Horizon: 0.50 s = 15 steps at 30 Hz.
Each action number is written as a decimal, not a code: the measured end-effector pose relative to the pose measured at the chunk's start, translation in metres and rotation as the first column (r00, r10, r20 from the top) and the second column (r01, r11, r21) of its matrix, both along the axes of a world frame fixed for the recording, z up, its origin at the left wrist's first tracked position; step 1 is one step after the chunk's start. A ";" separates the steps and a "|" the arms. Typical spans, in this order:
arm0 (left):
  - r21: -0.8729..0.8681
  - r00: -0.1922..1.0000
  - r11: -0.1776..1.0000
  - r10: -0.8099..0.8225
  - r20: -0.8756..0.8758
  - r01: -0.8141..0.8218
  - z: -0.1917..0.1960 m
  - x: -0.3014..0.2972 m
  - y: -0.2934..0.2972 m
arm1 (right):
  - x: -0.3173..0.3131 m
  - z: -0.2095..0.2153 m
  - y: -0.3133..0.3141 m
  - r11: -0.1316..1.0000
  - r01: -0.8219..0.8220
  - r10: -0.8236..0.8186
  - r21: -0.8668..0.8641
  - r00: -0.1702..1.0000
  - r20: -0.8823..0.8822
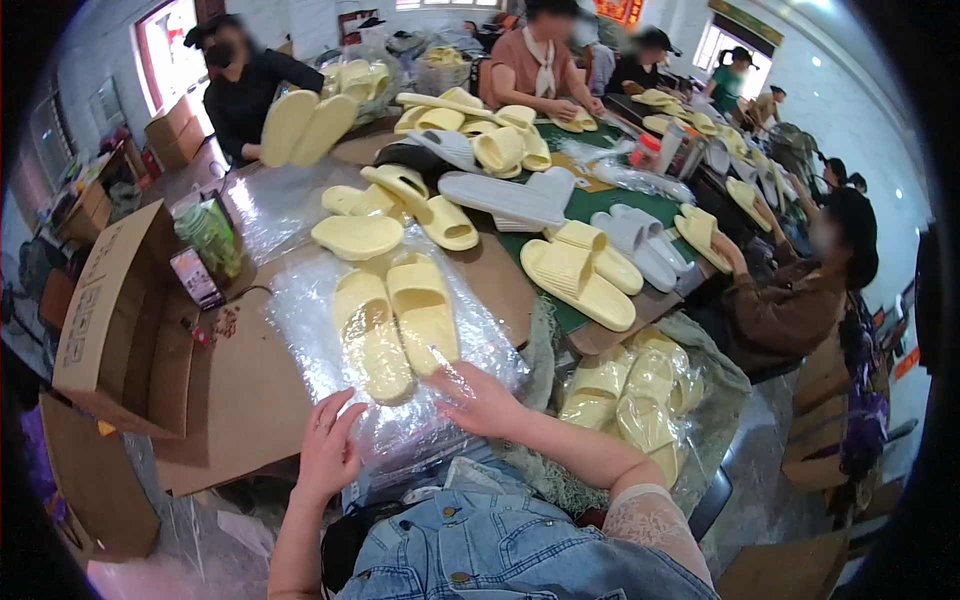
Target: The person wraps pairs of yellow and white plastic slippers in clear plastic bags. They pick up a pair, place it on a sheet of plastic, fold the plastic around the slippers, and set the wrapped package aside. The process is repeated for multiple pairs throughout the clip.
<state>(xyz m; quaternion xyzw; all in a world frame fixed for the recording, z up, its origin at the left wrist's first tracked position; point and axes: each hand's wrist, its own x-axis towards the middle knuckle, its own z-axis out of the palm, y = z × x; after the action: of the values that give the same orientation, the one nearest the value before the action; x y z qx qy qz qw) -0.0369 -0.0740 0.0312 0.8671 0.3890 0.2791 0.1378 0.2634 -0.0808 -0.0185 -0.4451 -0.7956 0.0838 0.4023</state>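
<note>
A pair of pale yellow slippers (pixel 375 330) lies on a stack of clear plastic bags (pixel 300 320) in front of me, toes pointing away. Shiny film seems to cover at least part of the pair. My right hand (pixel 478 402) reaches in from the right, its fingers spread at the heel of the right slipper and against the film. Beside the left slipper's heel, my left hand (pixel 332 440) is open at the near edge of the bags, fingers apart and holding nothing. Just beyond the pair lies a loose yellow slipper (pixel 357 238), sole up.
An open cardboard box (pixel 120 320) stands at left, near a phone (pixel 197 277) and a green jar (pixel 210 235). Yellow and grey slippers (pixel 510 197) crowd the table's far side. Bagged slippers (pixel 640 390) fill a sack at right. Co-workers sit around; one person holds slippers (pixel 308 128).
</note>
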 end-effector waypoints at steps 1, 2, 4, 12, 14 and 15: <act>-0.009 0.999 1.000 -0.013 -0.048 0.012 0.000 -0.004 0.000 | 0.016 0.011 -0.011 0.994 -0.102 0.100 0.027 0.992 0.078; -0.016 0.995 1.000 -0.022 -0.096 0.020 0.000 -0.008 -0.002 | 0.030 0.024 -0.021 0.977 -0.207 0.198 0.046 0.967 0.158; -0.023 0.988 0.999 -0.047 -0.145 0.044 -0.003 -0.012 -0.002 | 0.058 0.042 -0.030 0.958 -0.232 0.199 0.170 0.962 0.187; 0.100 0.984 0.987 -0.111 -0.143 0.126 -0.023 -0.003 -0.010 | 0.120 0.045 -0.032 0.998 -0.054 0.035 0.040 0.928 0.372; 0.175 0.980 0.973 -0.126 -0.155 0.153 -0.030 -0.005 -0.007 | 0.114 0.041 -0.033 0.992 -0.125 0.126 -0.026 0.917 0.379; 0.182 0.983 0.973 -0.120 -0.141 0.145 -0.032 -0.005 -0.008 | 0.112 0.037 -0.030 0.986 -0.164 0.165 -0.035 0.913 0.373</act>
<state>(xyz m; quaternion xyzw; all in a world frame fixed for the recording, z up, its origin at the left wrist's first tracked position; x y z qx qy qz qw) -0.0418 -0.0820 -0.0004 0.9166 0.3094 0.2487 0.0467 0.3756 -0.1108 0.0189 -0.3848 -0.8923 0.0319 0.2339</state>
